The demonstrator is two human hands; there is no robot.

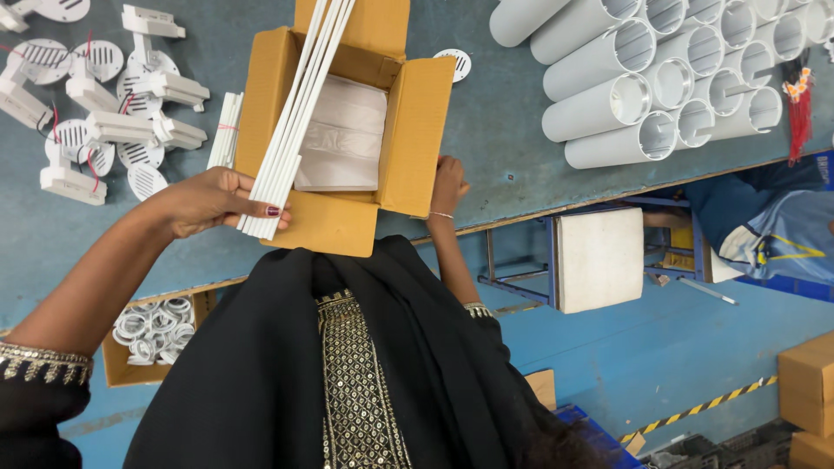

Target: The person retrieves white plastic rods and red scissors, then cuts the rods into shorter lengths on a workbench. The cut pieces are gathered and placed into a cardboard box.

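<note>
Two hands work at an open cardboard box (326,221) on the grey-blue bench (504,156): the left hand (208,201) is curled around the lower end of a bundle of long white strips (295,113) whose tops are cut off by the upper edge, while the right hand (447,184) presses against the box's side flap, its fingers hidden behind the cardboard so their grip cannot be told. Inside the box lies a white wrapped packet (343,143), partly covered by the strips. Farther off, white tubes (660,78) lie stacked to the right and white vent fittings (104,113) are scattered to the left.
</note>
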